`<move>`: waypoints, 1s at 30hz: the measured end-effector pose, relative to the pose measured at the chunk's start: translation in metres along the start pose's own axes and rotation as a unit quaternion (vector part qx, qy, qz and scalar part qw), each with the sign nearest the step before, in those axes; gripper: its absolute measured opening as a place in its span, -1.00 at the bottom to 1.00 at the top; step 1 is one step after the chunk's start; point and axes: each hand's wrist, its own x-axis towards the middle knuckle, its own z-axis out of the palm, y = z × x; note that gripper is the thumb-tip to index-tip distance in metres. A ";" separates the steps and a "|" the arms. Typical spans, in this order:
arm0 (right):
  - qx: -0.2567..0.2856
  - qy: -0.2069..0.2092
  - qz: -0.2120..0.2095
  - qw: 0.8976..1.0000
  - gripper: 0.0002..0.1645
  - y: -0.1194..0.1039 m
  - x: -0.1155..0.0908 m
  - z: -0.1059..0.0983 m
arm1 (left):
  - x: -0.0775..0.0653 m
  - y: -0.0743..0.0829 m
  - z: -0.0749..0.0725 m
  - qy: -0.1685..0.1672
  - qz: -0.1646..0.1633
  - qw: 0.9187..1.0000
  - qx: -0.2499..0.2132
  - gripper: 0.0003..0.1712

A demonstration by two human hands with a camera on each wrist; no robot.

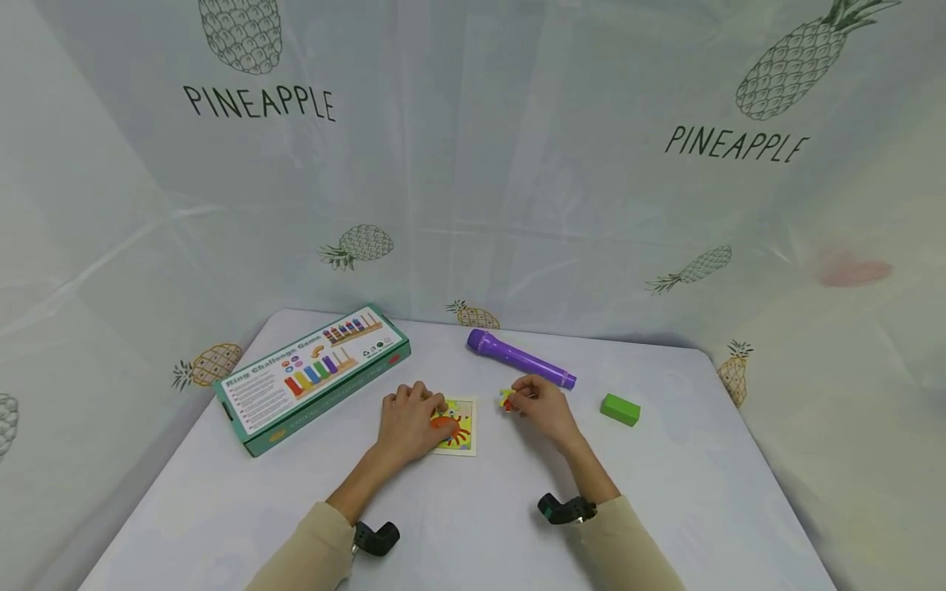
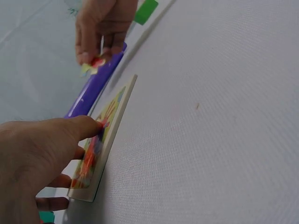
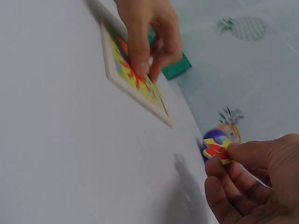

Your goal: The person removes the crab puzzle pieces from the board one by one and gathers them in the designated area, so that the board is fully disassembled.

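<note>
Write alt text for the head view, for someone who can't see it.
A person's right hand pinches a small puzzle piece over a white table, while the left hand rests on a red-and-yellow picture puzzle. A purple microphone lies beyond the hands, with a green block at the right and a green-edged game box at the left.

Pale sheeting [image 1: 502, 180], pineapple print, behind and beside white table [image 1: 724, 492].
</note>
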 end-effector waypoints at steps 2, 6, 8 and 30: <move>-0.006 0.011 0.017 1.000 -0.79 0.006 0.000 -0.012 | 0.000 0.000 0.000 0.002 0.001 1.000 -0.001 -0.57; -0.025 0.018 0.052 0.998 -0.79 0.019 -0.002 -0.033 | 0.001 -0.001 0.001 0.001 0.001 1.000 0.000 -0.57; -0.035 0.019 0.068 0.997 -0.79 0.024 -0.004 -0.040 | 0.001 -0.001 0.001 -0.001 0.000 1.000 0.001 -0.57; -0.156 0.043 0.062 0.985 -0.83 0.042 -0.003 -0.057 | -0.001 -0.012 0.003 -0.023 0.038 0.999 -0.001 -0.55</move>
